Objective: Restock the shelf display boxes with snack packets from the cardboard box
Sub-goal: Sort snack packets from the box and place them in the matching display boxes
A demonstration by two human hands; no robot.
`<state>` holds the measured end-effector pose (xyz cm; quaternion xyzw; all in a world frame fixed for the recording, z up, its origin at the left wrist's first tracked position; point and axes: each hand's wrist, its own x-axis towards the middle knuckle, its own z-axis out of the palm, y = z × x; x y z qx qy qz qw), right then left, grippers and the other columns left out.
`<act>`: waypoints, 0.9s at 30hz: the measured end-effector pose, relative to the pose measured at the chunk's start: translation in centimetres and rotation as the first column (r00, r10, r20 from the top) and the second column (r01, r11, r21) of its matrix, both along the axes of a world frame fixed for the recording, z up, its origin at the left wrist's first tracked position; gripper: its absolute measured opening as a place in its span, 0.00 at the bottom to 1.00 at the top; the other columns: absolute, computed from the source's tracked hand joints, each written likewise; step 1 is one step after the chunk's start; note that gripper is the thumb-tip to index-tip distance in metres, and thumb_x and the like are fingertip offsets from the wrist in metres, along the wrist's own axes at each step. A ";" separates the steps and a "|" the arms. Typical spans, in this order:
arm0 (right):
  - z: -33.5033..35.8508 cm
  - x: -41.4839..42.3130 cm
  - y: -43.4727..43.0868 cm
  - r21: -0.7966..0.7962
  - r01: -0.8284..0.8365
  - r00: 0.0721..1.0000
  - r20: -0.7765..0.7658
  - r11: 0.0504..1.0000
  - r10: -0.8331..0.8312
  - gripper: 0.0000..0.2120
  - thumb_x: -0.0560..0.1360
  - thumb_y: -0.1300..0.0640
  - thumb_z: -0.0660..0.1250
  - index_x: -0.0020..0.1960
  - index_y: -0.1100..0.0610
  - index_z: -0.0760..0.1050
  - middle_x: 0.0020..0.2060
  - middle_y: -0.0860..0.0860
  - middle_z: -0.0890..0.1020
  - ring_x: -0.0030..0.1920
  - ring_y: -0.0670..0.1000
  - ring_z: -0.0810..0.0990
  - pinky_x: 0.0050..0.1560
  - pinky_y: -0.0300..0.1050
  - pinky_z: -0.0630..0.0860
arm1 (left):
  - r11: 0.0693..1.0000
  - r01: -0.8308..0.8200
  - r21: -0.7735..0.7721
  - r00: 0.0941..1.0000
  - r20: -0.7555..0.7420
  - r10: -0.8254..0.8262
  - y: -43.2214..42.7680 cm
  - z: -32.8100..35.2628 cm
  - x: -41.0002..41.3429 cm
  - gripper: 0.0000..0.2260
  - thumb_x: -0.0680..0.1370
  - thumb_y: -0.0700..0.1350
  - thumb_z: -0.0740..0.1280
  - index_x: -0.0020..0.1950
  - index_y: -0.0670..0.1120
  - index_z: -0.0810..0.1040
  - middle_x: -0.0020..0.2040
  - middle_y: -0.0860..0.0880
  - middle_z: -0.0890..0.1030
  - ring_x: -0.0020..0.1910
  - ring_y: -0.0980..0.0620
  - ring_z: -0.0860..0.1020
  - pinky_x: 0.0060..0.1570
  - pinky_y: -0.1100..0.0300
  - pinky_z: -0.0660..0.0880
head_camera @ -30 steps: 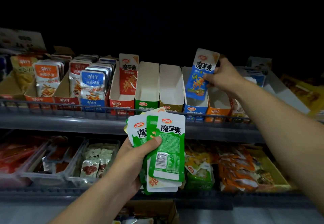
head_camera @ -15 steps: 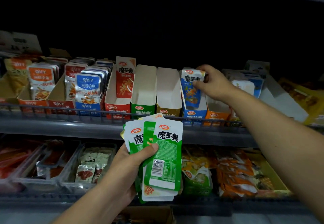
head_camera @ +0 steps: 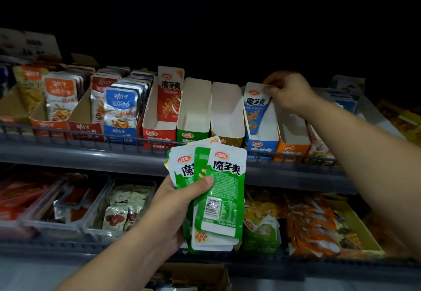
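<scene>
My left hand (head_camera: 173, 201) grips a fanned stack of green snack packets (head_camera: 225, 188) in front of the upper shelf rail. My right hand (head_camera: 291, 94) reaches up to the upper shelf and pinches the top right corner of a blue snack packet (head_camera: 256, 108). That packet stands upright inside the blue display box (head_camera: 262, 147). To its left, the green display box (head_camera: 193, 112) and the yellow display box (head_camera: 225, 112) show only bare white walls. A single red packet (head_camera: 169, 94) stands in the red display box (head_camera: 157, 135). The cardboard box (head_camera: 205, 274) shows at the bottom edge.
An orange display box (head_camera: 292, 149) sits right of the blue one. Fuller boxes of fish snack packets (head_camera: 118, 106) fill the upper shelf's left side behind a wire rail (head_camera: 91, 133). On the lower shelf are clear trays (head_camera: 95, 201) and loose orange packets (head_camera: 312, 224).
My right hand has lowered the blue packet from above the shelf down into the blue display box and now holds only its top corner. My left hand with the green stack stayed roughly in place.
</scene>
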<state>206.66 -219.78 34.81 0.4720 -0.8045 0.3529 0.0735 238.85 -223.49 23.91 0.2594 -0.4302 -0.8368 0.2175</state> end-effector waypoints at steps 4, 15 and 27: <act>-0.5 -1.0 -1.3 -0.031 0.087 0.995 0.054 0.996 -0.085 0.14 0.80 0.62 0.66 0.65 0.61 0.75 0.67 0.59 0.76 0.69 0.58 0.74 0.68 0.50 0.72 | 1.000 0.000 -0.008 1.000 -0.007 0.000 -0.3 0.2 -0.2 0.16 0.74 0.38 0.73 0.61 0.44 0.81 0.53 0.42 0.87 0.49 0.39 0.87 0.41 0.48 0.84; -1.0 -3.7 -4.7 -0.063 0.174 0.985 0.008 0.983 -0.174 0.11 0.81 0.64 0.63 0.61 0.61 0.79 0.65 0.59 0.78 0.66 0.61 0.74 0.69 0.56 0.71 | 1.000 0.019 0.006 0.999 -0.026 -0.019 -0.6 0.1 -0.1 0.16 0.72 0.37 0.73 0.60 0.44 0.80 0.51 0.40 0.87 0.47 0.39 0.87 0.39 0.47 0.85; -2.1 -5.0 -5.8 0.012 0.269 0.961 -0.065 0.963 -0.268 0.17 0.81 0.57 0.65 0.70 0.52 0.73 0.69 0.57 0.75 0.67 0.61 0.74 0.66 0.54 0.74 | 1.000 0.018 -0.010 0.999 -0.028 -0.018 -0.9 -0.3 -0.4 0.15 0.73 0.37 0.73 0.59 0.44 0.80 0.51 0.40 0.87 0.46 0.39 0.87 0.38 0.49 0.84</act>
